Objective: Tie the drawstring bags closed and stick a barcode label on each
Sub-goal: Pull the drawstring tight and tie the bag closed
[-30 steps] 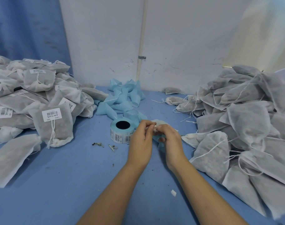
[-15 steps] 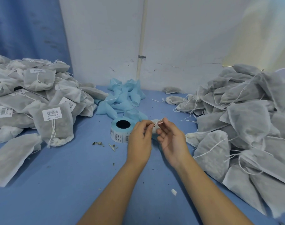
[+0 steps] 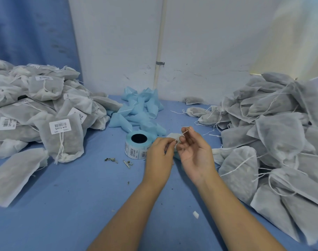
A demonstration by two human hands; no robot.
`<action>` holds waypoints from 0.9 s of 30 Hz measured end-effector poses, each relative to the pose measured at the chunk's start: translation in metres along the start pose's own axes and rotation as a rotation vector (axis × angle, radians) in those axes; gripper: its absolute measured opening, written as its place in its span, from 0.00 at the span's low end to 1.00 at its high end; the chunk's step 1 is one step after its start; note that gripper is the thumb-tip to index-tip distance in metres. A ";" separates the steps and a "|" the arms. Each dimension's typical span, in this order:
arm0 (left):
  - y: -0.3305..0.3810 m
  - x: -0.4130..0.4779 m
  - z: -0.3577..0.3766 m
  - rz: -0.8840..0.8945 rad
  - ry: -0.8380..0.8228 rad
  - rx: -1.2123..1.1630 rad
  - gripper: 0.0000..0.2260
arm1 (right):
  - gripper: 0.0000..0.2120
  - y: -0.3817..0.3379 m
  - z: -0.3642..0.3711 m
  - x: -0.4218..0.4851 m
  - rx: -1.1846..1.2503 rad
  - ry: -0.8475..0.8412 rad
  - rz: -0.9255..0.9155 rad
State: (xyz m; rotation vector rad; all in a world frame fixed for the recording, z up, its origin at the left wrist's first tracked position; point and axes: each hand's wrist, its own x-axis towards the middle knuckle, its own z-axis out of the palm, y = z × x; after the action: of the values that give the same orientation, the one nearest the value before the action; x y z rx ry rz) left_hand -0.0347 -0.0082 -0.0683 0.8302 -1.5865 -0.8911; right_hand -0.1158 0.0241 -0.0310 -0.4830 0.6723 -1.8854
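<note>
My left hand pinches the loose end of the label strip just right of the label roll. My right hand is turned palm up beside it and pinches a thin white barcode label between thumb and forefinger. The label is seen edge-on and small. A heap of grey drawstring bags with loose strings lies at the right. Tied bags bearing barcode labels are piled at the left.
Crumpled light-blue backing paper lies behind the roll against the white wall. Dry leaf scraps and a white paper bit lie on the blue table. One flat bag lies at the near left.
My hands were pressed together at the strip. The right hand has since drawn away to the right and turned palm up with the label between its fingers. The left hand stayed put.
</note>
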 end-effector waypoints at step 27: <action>0.041 0.040 -0.043 -0.113 0.256 -0.258 0.11 | 0.08 0.010 0.018 -0.004 -0.527 0.225 -0.212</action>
State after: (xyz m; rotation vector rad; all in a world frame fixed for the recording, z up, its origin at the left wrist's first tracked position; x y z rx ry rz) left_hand -0.0022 -0.0289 -0.0083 0.8189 -1.1844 -1.0027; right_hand -0.0962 0.0201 -0.0241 -0.7022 1.3273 -1.9702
